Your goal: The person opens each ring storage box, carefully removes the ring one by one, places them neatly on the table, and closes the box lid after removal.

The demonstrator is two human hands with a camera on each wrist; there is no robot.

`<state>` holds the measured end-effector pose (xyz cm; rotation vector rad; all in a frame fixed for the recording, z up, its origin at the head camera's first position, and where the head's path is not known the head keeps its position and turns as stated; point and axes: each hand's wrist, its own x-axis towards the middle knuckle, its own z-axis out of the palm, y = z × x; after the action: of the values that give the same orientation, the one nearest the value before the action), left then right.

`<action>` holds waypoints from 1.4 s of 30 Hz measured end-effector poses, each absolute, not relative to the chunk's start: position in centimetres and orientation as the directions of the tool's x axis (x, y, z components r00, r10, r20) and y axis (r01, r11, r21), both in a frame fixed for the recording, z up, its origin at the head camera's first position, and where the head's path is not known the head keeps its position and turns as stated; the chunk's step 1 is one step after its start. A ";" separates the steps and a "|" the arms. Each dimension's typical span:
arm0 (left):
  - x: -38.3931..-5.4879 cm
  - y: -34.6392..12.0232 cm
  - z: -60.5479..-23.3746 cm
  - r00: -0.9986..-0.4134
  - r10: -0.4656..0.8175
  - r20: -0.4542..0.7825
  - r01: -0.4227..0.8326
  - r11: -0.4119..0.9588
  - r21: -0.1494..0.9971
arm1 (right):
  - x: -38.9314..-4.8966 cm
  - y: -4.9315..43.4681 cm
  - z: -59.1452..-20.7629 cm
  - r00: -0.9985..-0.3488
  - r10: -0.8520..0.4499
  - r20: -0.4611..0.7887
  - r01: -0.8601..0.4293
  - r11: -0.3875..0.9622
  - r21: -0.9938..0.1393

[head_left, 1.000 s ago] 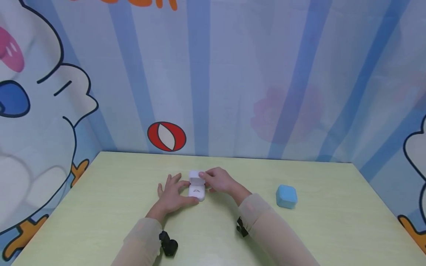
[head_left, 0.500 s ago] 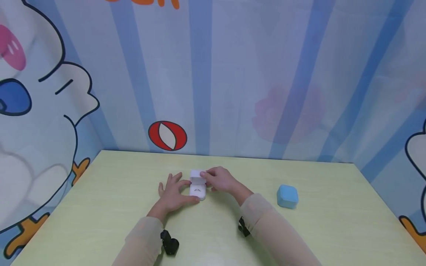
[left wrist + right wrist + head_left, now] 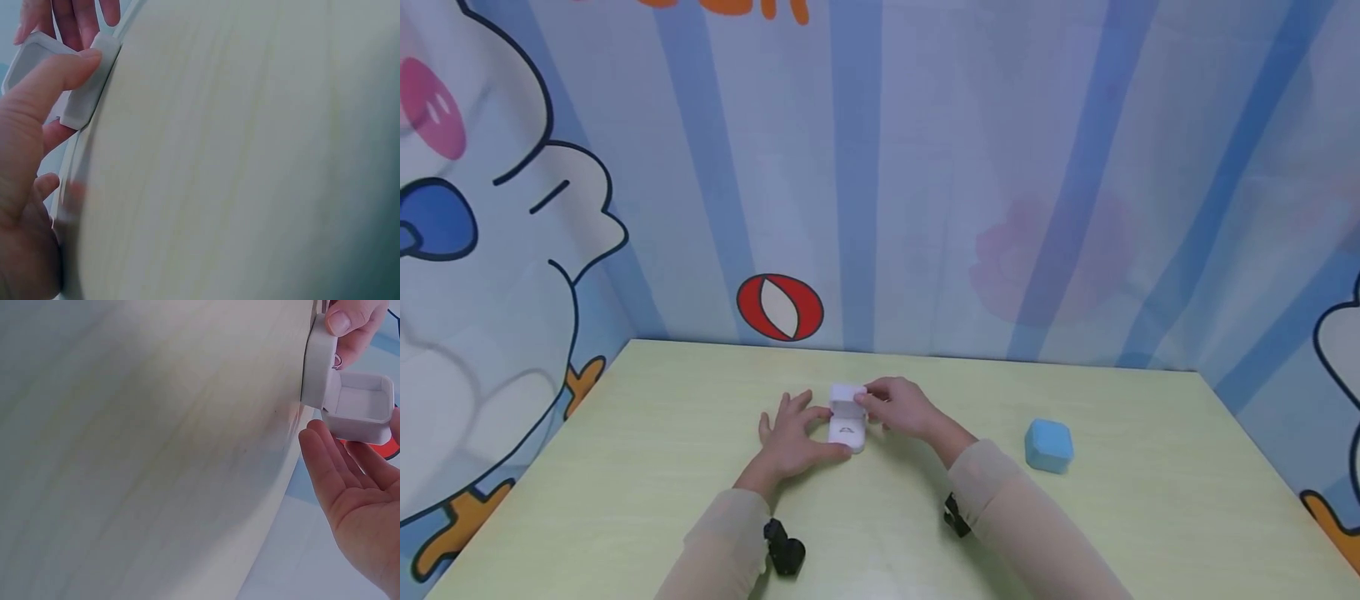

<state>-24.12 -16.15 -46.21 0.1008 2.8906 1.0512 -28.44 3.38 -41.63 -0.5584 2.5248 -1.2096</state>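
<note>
The white box (image 3: 847, 432) sits on the table (image 3: 647, 450) between the two hands, its lid (image 3: 846, 399) tilted up. The far edge of the table runs behind it, with a strip of tabletop in between; broader stretches lie to either side, and the blue block (image 3: 1048, 446) stands well apart to the right. The left hand (image 3: 788, 442) holds the base between thumb and forefinger, its other fingers spread away from it. The right hand (image 3: 902, 408) grips the lid by its right side between thumb and fingers.

The table's near edge falls outside the head view, as do both sleeves' upper ends. The right hand covers the lid's right edge there. A ring (image 3: 338, 360) shows in the base, only partly visible in the right wrist view and a small dark mark from above. In the left wrist view, the left thumb hides part of the box.
</note>
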 end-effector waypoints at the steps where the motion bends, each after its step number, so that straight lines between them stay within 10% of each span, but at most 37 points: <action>1: -24.1 -16.1 -46.2 -0.996 0.084 -0.038 0.040 0.765 0.643 | -28.4 3.4 -41.6 -0.885 -0.458 -0.080 -0.226 0.573 -0.788; 42: -24.1 -16.0 -46.2 -0.997 0.066 -0.033 0.030 0.775 0.631 | -27.0 3.6 -39.9 -0.889 -0.455 0.049 -0.345 0.594 -0.727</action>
<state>-24.05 -15.97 -46.23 0.0786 2.9094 1.0327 -26.98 3.58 -39.93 -0.6754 2.6767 -1.1741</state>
